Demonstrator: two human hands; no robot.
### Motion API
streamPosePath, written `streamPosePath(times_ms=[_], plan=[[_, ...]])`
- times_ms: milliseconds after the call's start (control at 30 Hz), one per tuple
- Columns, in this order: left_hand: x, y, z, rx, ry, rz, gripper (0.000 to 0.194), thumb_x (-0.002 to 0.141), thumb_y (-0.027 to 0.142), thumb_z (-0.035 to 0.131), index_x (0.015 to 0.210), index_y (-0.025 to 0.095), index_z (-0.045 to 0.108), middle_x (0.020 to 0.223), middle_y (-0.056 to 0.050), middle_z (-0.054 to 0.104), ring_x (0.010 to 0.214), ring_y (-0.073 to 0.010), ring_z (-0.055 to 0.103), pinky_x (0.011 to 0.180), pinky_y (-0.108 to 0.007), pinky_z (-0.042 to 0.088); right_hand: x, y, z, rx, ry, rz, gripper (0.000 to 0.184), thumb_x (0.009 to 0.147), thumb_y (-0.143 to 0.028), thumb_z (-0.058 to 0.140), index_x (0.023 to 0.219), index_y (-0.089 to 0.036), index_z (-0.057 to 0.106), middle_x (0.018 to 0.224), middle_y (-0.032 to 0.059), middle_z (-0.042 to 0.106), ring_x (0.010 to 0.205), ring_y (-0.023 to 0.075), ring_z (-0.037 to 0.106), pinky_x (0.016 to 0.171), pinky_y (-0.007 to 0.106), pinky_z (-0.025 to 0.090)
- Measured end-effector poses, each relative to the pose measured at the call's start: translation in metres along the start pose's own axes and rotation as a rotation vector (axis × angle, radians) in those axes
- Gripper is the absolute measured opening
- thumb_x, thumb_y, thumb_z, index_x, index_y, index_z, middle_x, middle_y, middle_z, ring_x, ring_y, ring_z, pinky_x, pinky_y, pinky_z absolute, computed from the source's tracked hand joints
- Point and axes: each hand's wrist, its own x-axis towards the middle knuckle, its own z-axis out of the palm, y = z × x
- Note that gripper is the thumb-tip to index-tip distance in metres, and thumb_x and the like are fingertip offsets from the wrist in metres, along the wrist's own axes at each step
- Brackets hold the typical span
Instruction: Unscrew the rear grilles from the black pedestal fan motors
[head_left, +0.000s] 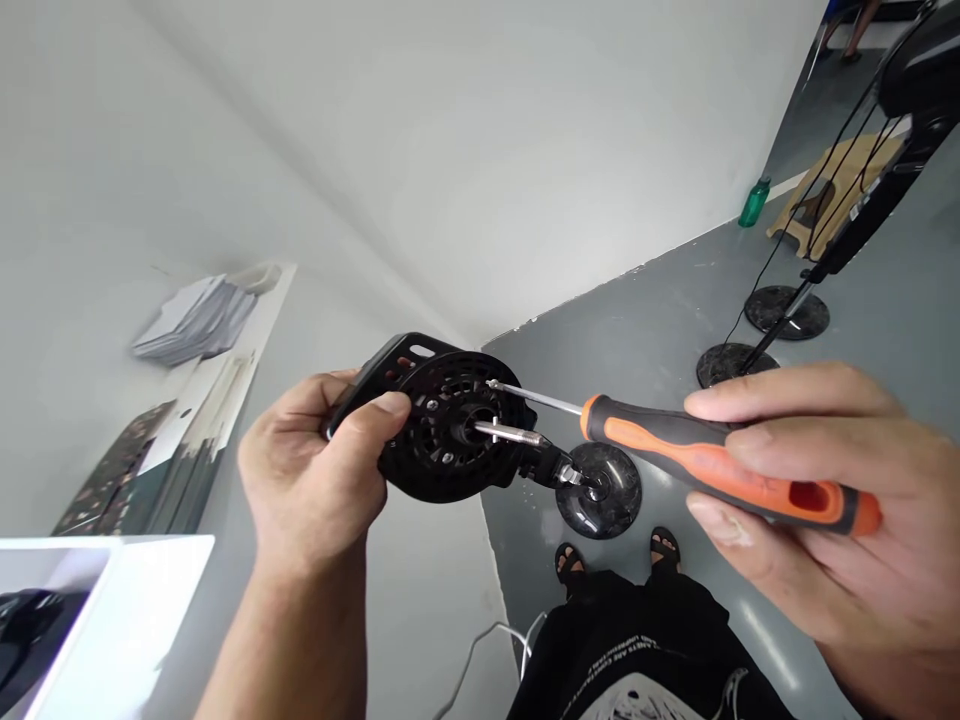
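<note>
My left hand is wrapped around the black fan motor housing, its thumb lying over the edge of the round front plate. A bare metal shaft with a threaded end sticks out of the plate's middle. Screw heads show around the shaft. In my right hand is a screwdriver with an orange and black handle, held between thumb and fingers. Its tip meets the upper right part of the plate, where a small screw seems to sit. Below the housing, the fan's stand runs down to a round black base.
Two more round bases stand on the grey floor at the right, near another black fan with hanging cables. Behind are a tan stool and a green bottle. Papers and a white box edge are at the left.
</note>
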Motion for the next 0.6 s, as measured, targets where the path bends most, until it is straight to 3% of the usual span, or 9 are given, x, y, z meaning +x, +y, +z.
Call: streamPosePath(times_ms=[233, 367, 500, 600], plan=[[-0.004, 0.009, 0.002, 0.006, -0.007, -0.002, 0.017, 0.049, 0.031, 0.075, 0.052, 0.022, 0.061, 0.054, 0.001, 0.06, 0.05, -0.0157, 0.055, 0.039, -0.027, 0.041, -0.022, 0.002, 0.007, 0.107, 0.159, 0.128, 0.038, 0.077, -0.014, 0.085, 0.108, -0.023, 0.066, 0.107, 0.0053, 0.076, 0.09, 0.0199, 0.076, 0.059, 0.031, 0.065], [-0.004, 0.009, 0.0, 0.017, -0.026, 0.018, 0.018, 0.051, 0.031, 0.075, 0.052, 0.021, 0.061, 0.057, -0.001, 0.064, 0.05, -0.0147, 0.053, 0.04, -0.027, 0.04, -0.034, 0.009, 0.022, 0.264, 0.301, 0.239, 0.046, 0.076, -0.007, 0.083, 0.117, -0.022, 0.068, 0.111, 0.0076, 0.075, 0.1, 0.0238, 0.076, 0.065, 0.035, 0.07], [-0.002, -0.002, -0.004, -0.018, -0.041, 0.077, 0.015, 0.058, 0.027, 0.078, 0.059, 0.02, 0.064, 0.063, -0.001, 0.067, 0.053, -0.0148, 0.056, 0.044, -0.028, 0.043, -0.037, 0.014, 0.034, 0.418, 0.451, 0.311, 0.046, 0.08, -0.004, 0.08, 0.121, -0.022, 0.069, 0.116, 0.0076, 0.074, 0.085, 0.0201, 0.078, 0.062, 0.034, 0.072], [-0.002, -0.011, -0.008, 0.038, -0.09, 0.15, 0.015, 0.066, 0.028, 0.075, 0.065, 0.021, 0.061, 0.068, -0.002, 0.066, 0.055, -0.0156, 0.055, 0.047, -0.03, 0.043, -0.037, 0.016, 0.035, 0.503, 0.482, 0.326, 0.043, 0.082, -0.004, 0.078, 0.12, -0.023, 0.071, 0.115, 0.0056, 0.075, 0.076, 0.0171, 0.077, 0.063, 0.032, 0.071]])
